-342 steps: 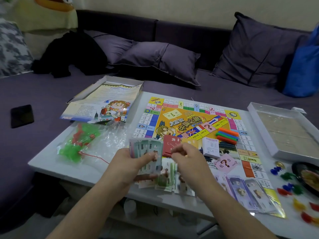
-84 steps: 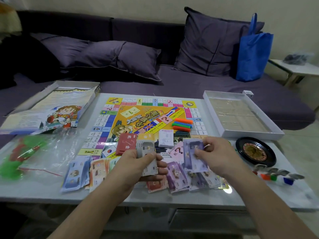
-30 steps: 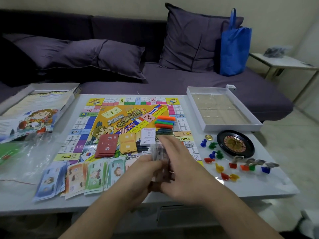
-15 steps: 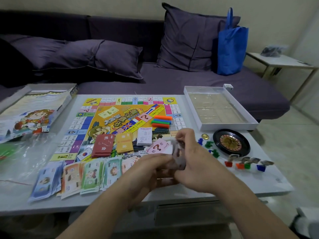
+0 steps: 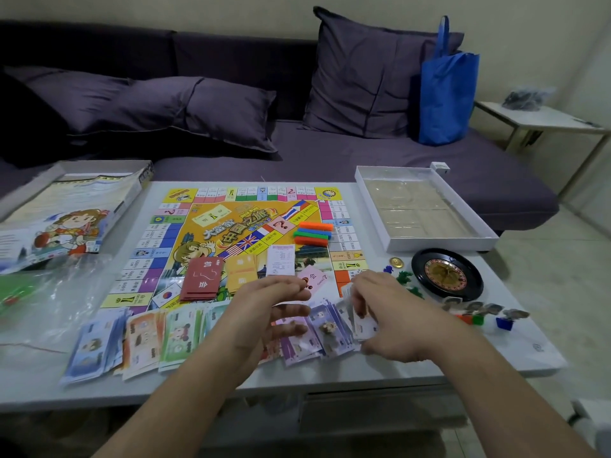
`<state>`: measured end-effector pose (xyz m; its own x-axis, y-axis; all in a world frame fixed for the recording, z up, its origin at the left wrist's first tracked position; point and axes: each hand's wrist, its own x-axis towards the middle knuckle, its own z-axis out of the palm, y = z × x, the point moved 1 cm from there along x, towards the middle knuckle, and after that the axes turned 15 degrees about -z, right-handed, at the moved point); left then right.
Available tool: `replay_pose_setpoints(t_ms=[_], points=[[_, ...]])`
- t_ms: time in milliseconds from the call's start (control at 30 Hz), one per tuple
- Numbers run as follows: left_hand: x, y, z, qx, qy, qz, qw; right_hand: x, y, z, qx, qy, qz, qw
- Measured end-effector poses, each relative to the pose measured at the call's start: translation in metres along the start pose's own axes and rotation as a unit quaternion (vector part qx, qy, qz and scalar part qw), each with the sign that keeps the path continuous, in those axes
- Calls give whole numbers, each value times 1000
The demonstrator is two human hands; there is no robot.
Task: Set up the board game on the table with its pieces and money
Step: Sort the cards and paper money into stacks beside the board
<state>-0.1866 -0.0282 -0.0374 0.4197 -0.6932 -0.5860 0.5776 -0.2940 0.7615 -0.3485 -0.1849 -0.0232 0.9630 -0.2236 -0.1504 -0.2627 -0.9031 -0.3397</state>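
The colourful game board (image 5: 231, 226) lies flat on the white table (image 5: 496, 355). Play money runs along the front edge in piles: blue (image 5: 96, 345), orange (image 5: 142, 338), green (image 5: 182, 332) and purple (image 5: 314, 332). My left hand (image 5: 264, 312) hovers over the purple pile with fingers spread and holds nothing. My right hand (image 5: 393, 322) grips a small stack of pale notes (image 5: 362, 320) at the right end of the row, low over the table. Red cards (image 5: 201, 279), yellow cards (image 5: 241, 272), a white card (image 5: 281, 259) and a pink card (image 5: 312, 279) lie on the board.
Coloured sticks (image 5: 312, 233) sit on the board. A roulette wheel (image 5: 446, 274), a gold coin (image 5: 395, 262) and standing pawns (image 5: 476, 314) are at the right. The box tray (image 5: 420, 206) is back right, the lid (image 5: 66, 209) and a plastic bag (image 5: 43, 302) at the left.
My hands have parted. The left hand let go of the stack and spread over the purple pile. The right hand lowered the stack to the right end of the money row.
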Motion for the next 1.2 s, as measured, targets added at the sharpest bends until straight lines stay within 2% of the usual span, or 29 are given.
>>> replay_pose_setpoints(t_ms=[300, 900, 1200], points=[[1, -1, -3, 17, -5, 5, 1000, 11, 10, 16, -2, -48, 12, 999], [-2, -11, 9, 120, -7, 18, 993, 0, 0, 7, -34, -28, 33, 998], [-2, -13, 10, 123, -13, 18, 992, 0, -1, 9, -4, -27, 34, 999]])
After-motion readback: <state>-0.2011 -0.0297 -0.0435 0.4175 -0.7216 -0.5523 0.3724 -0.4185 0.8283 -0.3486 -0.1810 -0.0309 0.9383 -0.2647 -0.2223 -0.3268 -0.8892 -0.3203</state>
